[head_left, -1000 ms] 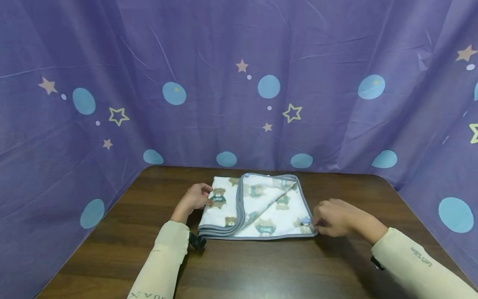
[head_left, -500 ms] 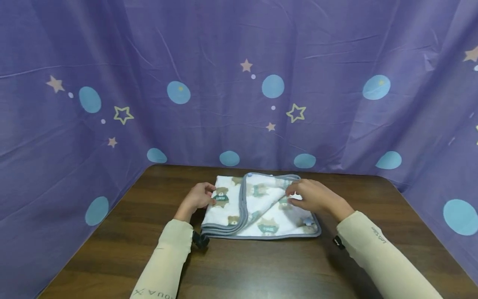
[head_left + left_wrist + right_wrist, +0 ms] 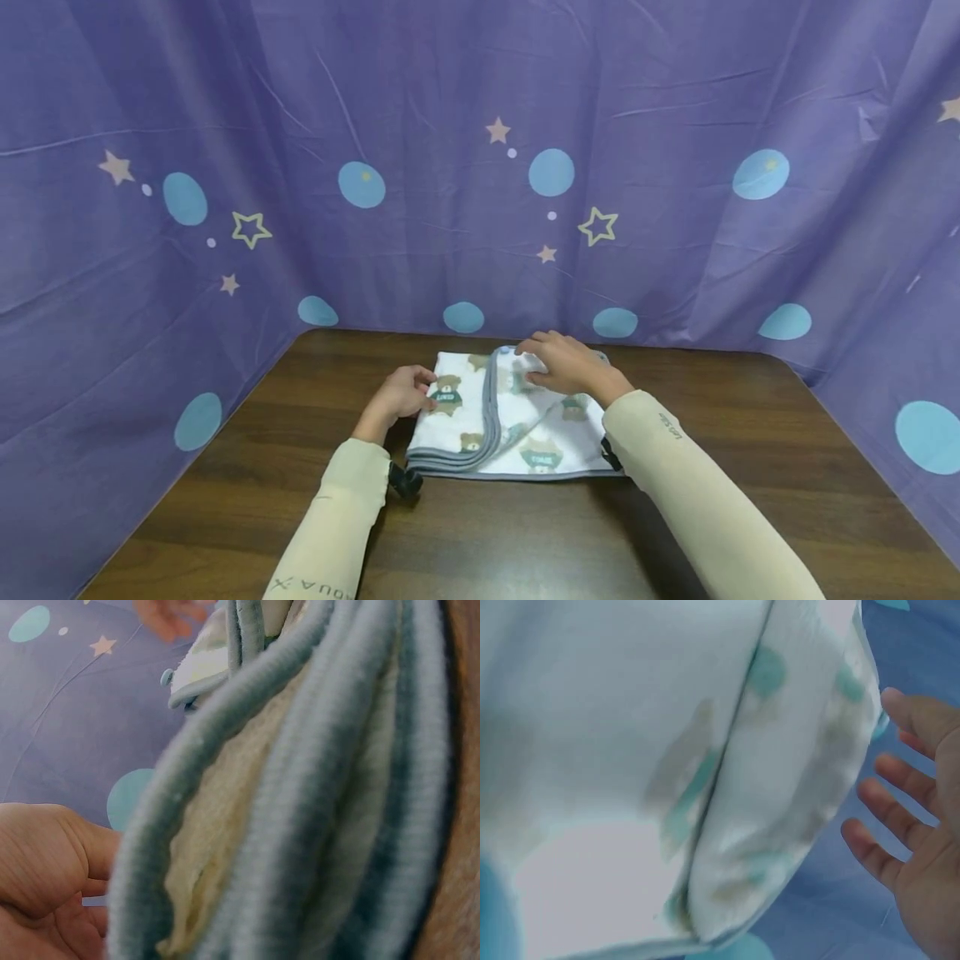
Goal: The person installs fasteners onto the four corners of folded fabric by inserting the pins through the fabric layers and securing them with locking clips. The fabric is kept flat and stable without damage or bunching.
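A folded white blanket (image 3: pixel 465 400) with grey piping and a teddy-bear print lies on the table, with a turned-back flap across its right part. At its left edge rests my left hand (image 3: pixel 399 395), thumb and fingers apart and touching the cloth. Thick blurred folds of the blanket (image 3: pixel 315 787) hide this hand's fingertips in the left wrist view. Above the far right part of the blanket is my right hand (image 3: pixel 566 365), its fingers spread and holding nothing. In the right wrist view these fingers (image 3: pixel 896 814) stand apart, beside the blanket's edge (image 3: pixel 840 817).
The brown wooden table (image 3: pixel 480 542) extends around the blanket. A purple curtain (image 3: pixel 450 167) with stars and blue dots encloses its back and sides. My right sleeve (image 3: pixel 697 483) crosses the blanket's near right corner.
My right hand has left the blanket's near right corner and moved left and away from me, over the flap, its fingers spreading. My left hand stays at the left edge.
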Demonstrator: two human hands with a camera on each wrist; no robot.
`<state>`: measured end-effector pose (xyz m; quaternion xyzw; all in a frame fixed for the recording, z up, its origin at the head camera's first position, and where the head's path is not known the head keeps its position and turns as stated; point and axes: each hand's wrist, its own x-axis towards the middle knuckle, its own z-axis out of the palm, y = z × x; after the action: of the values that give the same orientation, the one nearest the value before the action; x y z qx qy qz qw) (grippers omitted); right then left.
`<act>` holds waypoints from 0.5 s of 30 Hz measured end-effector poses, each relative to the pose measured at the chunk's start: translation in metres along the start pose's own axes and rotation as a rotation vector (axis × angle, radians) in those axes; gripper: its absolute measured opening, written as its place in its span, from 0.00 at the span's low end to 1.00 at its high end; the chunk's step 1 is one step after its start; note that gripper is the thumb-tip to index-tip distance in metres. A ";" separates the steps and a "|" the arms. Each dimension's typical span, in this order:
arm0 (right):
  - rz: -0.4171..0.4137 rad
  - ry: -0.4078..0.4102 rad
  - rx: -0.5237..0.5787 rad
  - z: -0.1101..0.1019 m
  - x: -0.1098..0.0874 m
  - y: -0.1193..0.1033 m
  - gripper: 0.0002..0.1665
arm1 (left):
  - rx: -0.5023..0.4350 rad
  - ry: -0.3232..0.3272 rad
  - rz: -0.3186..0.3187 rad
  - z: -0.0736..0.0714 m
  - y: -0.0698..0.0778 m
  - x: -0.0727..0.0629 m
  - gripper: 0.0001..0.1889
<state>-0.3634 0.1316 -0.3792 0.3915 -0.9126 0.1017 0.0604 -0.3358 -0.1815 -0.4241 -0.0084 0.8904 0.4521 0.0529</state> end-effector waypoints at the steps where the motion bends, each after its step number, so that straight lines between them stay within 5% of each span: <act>1: 0.000 -0.006 -0.004 0.001 0.005 -0.002 0.25 | 0.002 0.001 0.000 0.000 0.000 0.000 0.24; 15: 0.114 -0.121 -0.008 0.024 0.047 -0.013 0.37 | -0.013 0.003 0.015 0.001 -0.003 0.003 0.24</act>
<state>-0.3871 0.0839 -0.3918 0.3440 -0.9358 0.0776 0.0006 -0.3379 -0.1820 -0.4277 -0.0028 0.8874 0.4584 0.0480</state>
